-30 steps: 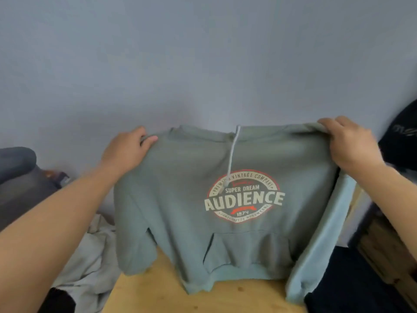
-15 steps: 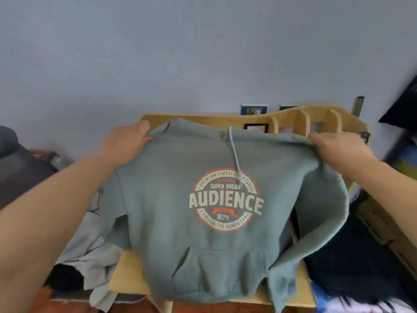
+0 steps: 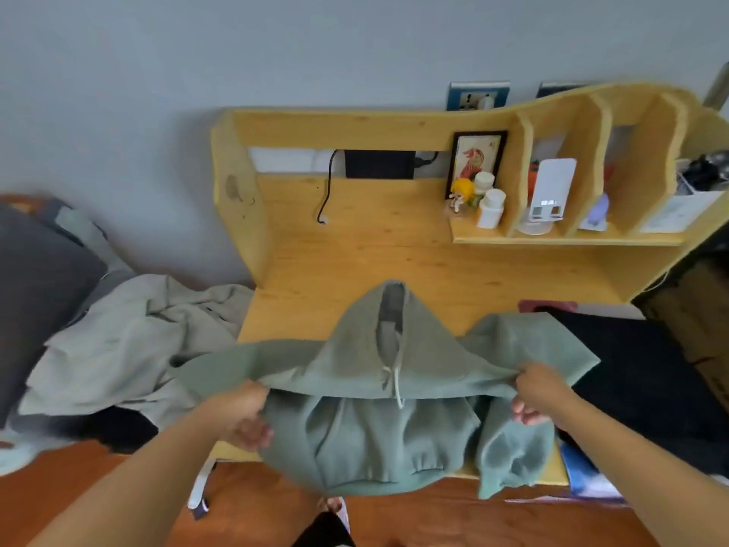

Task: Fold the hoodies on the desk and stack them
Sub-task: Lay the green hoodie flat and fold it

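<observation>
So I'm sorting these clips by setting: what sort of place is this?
Likely a bedroom or home study: a wooden desk with cubby shelves holding a figurine, and clothes heaped beside it.

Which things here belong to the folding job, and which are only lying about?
Belong to the job:
green hoodie, gripped at the shoulders by the left hand and right hand
pale grey garment, heaped left of the desk

Lying about:
framed picture
white bottles
small figurine
black cable
</observation>
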Demonstrator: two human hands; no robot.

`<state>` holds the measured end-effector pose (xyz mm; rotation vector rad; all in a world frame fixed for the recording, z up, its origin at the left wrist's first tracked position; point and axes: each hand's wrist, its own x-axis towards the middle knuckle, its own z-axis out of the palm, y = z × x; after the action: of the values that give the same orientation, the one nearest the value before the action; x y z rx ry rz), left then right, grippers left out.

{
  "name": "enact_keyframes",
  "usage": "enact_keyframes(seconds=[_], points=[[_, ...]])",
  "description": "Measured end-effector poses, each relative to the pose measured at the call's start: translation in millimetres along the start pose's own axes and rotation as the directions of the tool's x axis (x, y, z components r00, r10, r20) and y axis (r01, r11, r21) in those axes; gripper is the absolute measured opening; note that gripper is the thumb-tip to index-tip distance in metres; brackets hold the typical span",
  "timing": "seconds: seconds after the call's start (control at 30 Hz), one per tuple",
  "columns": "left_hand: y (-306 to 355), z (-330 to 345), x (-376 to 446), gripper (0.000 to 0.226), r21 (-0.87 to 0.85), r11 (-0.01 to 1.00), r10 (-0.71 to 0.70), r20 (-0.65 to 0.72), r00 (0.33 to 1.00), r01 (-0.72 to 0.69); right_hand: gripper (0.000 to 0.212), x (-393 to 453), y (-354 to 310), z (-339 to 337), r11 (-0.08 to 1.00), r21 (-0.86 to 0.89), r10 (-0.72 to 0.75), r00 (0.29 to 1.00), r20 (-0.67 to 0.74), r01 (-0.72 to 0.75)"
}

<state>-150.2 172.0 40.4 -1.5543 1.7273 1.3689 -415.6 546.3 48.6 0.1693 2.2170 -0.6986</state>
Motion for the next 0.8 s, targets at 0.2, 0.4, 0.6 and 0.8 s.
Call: enact_keyframes(seconds=[0.2, 0.4, 0.6, 0.8], points=[[132.3, -48.1, 13.2, 0.032, -0.6, 0.504, 0.51, -0.374, 0.775, -0.622, 0.043, -38.5, -112.4, -35.0, 0.693, 0.261, -0.402, 0.661, -0.634, 0.672], [193.1, -70.9, 94.4, 0.046, -0.455, 0.64, 0.512, -0.349, 0.785, -0.619, 0.048, 25.5, -140.2, -18.7, 0.862, -0.044, -0.472, 0.767, -0.436, 0.506], [152.1, 23.4, 135.6, 0.076, 0.601, 0.581, 0.714, -0.053, 0.698, -0.549, 0.085, 58.5, -92.9, 42.7, 0.93, -0.227, -0.341, 0.909, -0.242, 0.288], [-20.5, 165.3, 61.7, 0.087, 0.605, 0.227, 0.778, 0.359, 0.516, -0.763, 0.1, 22.1, 42.0, 101.6, 0.98, -0.082, 0.137, 0.916, -0.378, -0.181]])
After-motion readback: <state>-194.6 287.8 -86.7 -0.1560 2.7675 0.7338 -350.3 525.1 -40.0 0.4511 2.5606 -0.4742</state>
